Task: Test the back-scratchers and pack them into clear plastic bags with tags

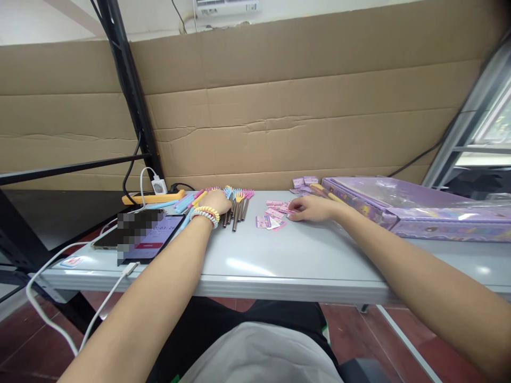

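Observation:
My left hand (216, 201), with beaded bands at its wrist, reaches onto a bunch of metal rods with coloured claw-shaped heads, which look like small back scratchers (238, 202). Its fingers are mostly hidden behind the back of the hand, so what it grips does not show. At the middle of the table, my right hand (310, 208) is bent down over the small pink printed cards (273, 214). Its thumb and fingertips are drawn together at the edge of one pink card. Several of these cards lie loosely overlapping beside the fingertips.
A purple box (447, 226) with clear plastic wrap stands at the right, more small cards (304, 182) behind it. Coloured tubes (184, 204), a yellow-orange bar (154, 198) and a tablet (154, 239) with white cables lie left. Cardboard (279, 106) backs the table.

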A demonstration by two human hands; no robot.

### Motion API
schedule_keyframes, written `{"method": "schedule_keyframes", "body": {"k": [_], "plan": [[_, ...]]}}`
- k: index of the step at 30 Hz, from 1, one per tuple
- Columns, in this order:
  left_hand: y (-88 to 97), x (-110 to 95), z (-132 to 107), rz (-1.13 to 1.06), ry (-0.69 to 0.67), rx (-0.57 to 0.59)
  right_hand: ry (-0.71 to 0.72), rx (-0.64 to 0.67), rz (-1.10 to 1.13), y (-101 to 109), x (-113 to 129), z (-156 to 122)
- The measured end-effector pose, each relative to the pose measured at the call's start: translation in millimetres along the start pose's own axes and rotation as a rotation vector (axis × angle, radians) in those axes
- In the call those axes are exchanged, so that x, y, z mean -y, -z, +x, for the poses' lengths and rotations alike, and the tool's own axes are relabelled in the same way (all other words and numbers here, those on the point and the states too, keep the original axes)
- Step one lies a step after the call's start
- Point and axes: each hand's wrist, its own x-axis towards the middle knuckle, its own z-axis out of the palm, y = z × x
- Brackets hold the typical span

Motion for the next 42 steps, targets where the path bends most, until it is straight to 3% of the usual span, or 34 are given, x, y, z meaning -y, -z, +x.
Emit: {"method": "schedule_keyframes", "body": {"k": [15,31,36,42], "plan": [[-0.8,3.5,1.5,0.007,-0.069,0.041,-0.006,0.012,0.001,0.2,0.0,-0.4],[0.1,3.0,1.4,-0.025,-0.040,0.035,0.003,0.010,-0.001,0.6,0.6,-0.4],[2.6,-0.9,-2.8,-0.073,-0.199,-0.010,-0.004,0.018,-0.008,1.1,1.3,-0.7],[2.8,-3.5,-8.4,-0.158,-0.289,0.075,-0.007,0.019,-0.003,0.4,-0.8,0.4]]}}
